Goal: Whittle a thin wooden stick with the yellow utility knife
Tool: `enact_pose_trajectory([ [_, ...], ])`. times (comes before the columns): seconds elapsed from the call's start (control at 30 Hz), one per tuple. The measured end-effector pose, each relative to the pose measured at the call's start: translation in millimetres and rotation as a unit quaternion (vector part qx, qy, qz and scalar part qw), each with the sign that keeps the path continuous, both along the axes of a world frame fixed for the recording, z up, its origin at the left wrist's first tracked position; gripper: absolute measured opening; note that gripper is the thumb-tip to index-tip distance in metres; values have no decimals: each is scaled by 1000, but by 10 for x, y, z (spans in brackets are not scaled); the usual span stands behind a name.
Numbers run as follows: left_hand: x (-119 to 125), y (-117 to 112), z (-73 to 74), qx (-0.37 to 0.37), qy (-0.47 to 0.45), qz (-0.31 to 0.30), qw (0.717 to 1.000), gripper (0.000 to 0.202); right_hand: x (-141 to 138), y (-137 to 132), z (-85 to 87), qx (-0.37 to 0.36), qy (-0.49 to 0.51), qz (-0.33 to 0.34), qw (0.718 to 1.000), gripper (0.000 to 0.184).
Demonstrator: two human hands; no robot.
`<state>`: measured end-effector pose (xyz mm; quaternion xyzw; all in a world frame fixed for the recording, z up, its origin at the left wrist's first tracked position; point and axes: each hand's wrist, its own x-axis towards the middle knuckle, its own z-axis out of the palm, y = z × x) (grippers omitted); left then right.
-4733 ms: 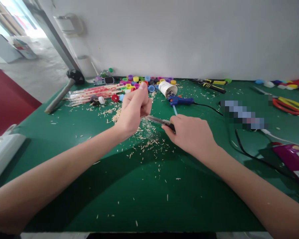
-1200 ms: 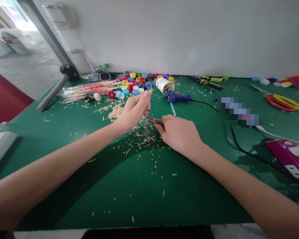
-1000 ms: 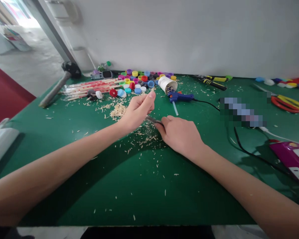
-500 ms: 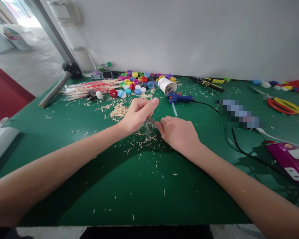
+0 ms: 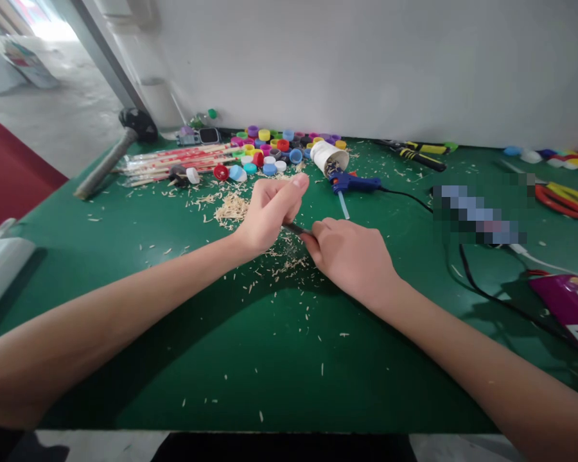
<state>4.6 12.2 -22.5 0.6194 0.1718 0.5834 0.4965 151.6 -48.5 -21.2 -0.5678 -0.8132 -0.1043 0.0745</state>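
My left hand (image 5: 273,215) is closed, its thumb laid along the top of the curled fingers; whatever it grips is hidden inside the fist. My right hand (image 5: 351,256) is closed around a thin, dark, flat blade (image 5: 296,228), which shows in the short gap between the two hands. The blade's far end reaches the underside of my left hand, and I cannot tell if it touches something there. Below both hands, pale wood shavings (image 5: 289,263) are scattered on the green tabletop (image 5: 212,366). A denser heap of shavings (image 5: 231,208) lies just left of my left hand.
Behind the hands lie many coloured bottle caps (image 5: 270,169), wrapped chopsticks (image 5: 173,163) and a tipped white cup (image 5: 328,156). A blue glue gun (image 5: 356,183) trails its cable rightward. A hammer (image 5: 110,160) rests far left; pliers (image 5: 421,156), scissors (image 5: 566,199) and a purple power strip (image 5: 566,308) are right.
The view has shifted slightly, so the table items sit a little higher and further right. Both hands keep their grips; the strip between them now looks darker, at a changed angle.
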Motion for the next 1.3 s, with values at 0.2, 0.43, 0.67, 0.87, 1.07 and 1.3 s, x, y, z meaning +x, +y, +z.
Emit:
enact_pose_trajectory([
  [0.2, 15, -28, 14, -4, 14, -16, 1000, 60, -58, -16, -40, -2, -34, 34, 999, 33],
  [0.43, -20, -6, 41, -22, 36, -38, 998, 60, 11, 44, -52, -22, 17, -13, 1000, 39],
  [0.67, -30, -18, 67, -9, 40, -55, 998, 57, 10, 49, -25, -8, 31, -22, 999, 39],
  [0.87, -12, -3, 31, 10, 36, -42, 998, 58, -63, 14, -25, -11, -20, 21, 1000, 37],
  [1.07, -30, 8, 24, -6, 55, -46, 997, 58, -69, -2, -41, -30, -38, 33, 998, 35],
  [1.3, -124, 48, 127, -90, 14, -63, 994, 52, 161, 97, 62, -47, -14, 3, 999, 39],
])
